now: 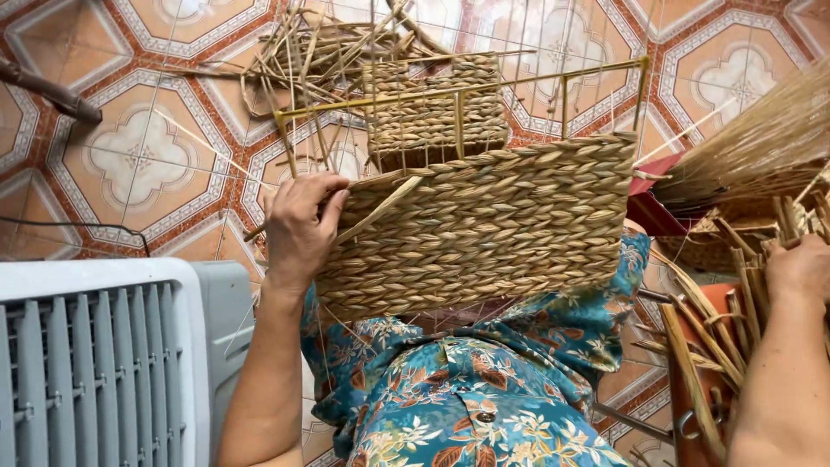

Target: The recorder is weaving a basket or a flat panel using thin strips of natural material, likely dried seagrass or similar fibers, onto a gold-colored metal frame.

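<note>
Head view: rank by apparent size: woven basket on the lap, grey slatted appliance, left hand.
1-2. Woven basket and grey slatted appliance: too alike to rank; the appliance is cropped.
3. Left hand, gripping the basket's edge.

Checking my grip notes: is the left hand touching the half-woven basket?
Touching. The head view shows the left hand gripping the woven basket at its left edge, fingers curled over the weave.

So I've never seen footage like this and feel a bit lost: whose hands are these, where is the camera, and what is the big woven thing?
The camera sits on a person's head, looking down at their own lap and a patterned tiled floor. The left hand grips the edge of a half-woven straw basket built on a thin metal frame. The right hand reaches into a bundle of loose straw strands at the side. A white slatted appliance stands on the other side.
</note>
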